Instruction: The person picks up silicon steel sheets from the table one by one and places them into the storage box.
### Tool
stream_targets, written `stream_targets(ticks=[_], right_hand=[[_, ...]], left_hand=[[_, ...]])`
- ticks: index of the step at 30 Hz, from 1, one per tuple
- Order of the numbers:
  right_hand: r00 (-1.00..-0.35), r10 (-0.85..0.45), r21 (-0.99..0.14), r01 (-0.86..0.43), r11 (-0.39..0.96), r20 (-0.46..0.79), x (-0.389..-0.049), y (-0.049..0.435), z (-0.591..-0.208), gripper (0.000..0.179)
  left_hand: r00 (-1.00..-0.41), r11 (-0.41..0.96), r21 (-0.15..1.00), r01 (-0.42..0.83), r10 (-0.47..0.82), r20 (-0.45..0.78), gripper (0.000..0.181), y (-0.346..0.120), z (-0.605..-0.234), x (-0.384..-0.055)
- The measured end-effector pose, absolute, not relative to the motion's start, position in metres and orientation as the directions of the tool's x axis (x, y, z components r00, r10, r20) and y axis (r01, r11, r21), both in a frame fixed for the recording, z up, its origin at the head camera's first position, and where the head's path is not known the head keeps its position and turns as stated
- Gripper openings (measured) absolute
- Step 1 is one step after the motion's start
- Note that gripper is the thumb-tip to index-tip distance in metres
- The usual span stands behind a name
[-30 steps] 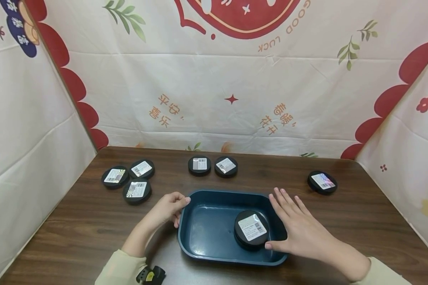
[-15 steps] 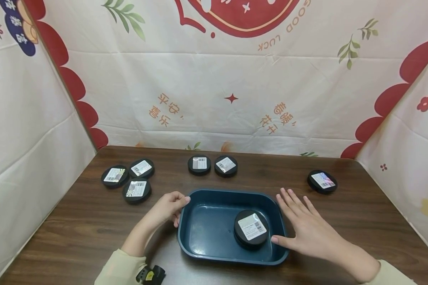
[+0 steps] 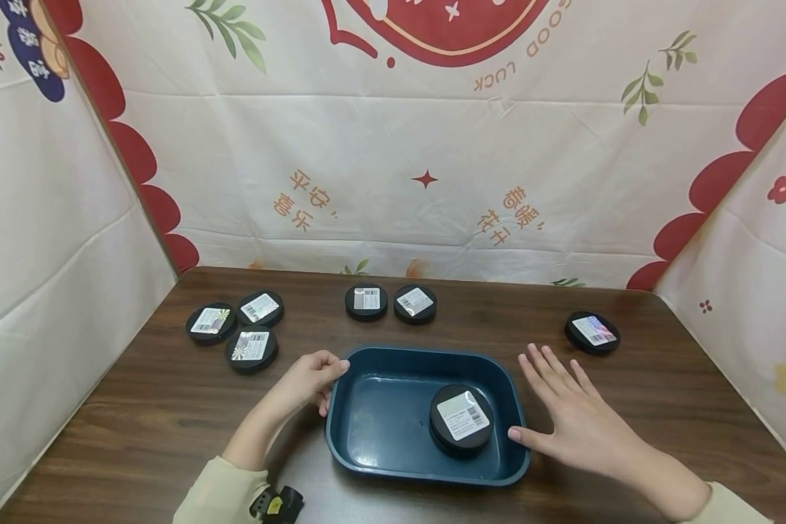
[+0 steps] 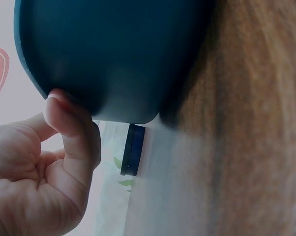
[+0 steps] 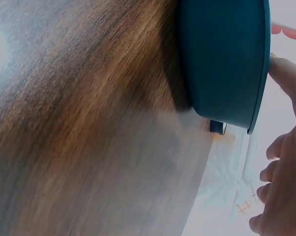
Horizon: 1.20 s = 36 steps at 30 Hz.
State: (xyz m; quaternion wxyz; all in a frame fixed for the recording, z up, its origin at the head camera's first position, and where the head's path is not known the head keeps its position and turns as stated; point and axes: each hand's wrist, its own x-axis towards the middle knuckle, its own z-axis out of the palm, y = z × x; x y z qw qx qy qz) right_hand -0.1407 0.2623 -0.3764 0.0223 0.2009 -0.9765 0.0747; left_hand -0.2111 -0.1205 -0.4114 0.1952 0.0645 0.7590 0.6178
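Observation:
A dark blue rectangular tray (image 3: 386, 407) stands on the table in the head view. My left hand (image 3: 306, 384) pinches its left rim, thumb on top; in the left wrist view a bent finger presses the tray's outer wall (image 4: 118, 54). Inside the tray, toward the right, lies a round black container (image 3: 457, 431) with a white barcode label, seemingly stacked on another. My right hand (image 3: 579, 418) is spread beside the tray's right end. Its thumb is at the rim, and in the right wrist view the thumb tip meets the rim or nearly so; contact is hard to tell.
Several similar black round containers lie about: a cluster (image 3: 251, 349) at the left, a pair (image 3: 367, 303) at the back middle, and a single one (image 3: 592, 333) at the back right. A patterned white cloth (image 3: 426, 218) hangs behind the brown wooden table (image 3: 137, 437).
My right hand has moved right, its thumb going from beside the container in the tray to the tray's right rim. The left hand, tray and containers have stayed in place.

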Motion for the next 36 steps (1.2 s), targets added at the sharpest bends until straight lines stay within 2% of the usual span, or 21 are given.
stream_targets(ticks=[20,36], right_hand=[[-0.930,-0.345,-0.149,-0.361,0.920,0.122,-0.148,0.283,-0.382,0.088],[-0.944,-0.295,-0.121,-0.313,0.942,0.150,-0.153,0.295,-0.390,0.092]], left_hand=[[-0.914,0.208,0.968,-0.143,0.347,-0.210,0.028,-0.121,-0.413,-0.211],[-0.915,0.226,0.964,-0.140,0.343,-0.213,0.030,-0.120,-0.412,-0.211]])
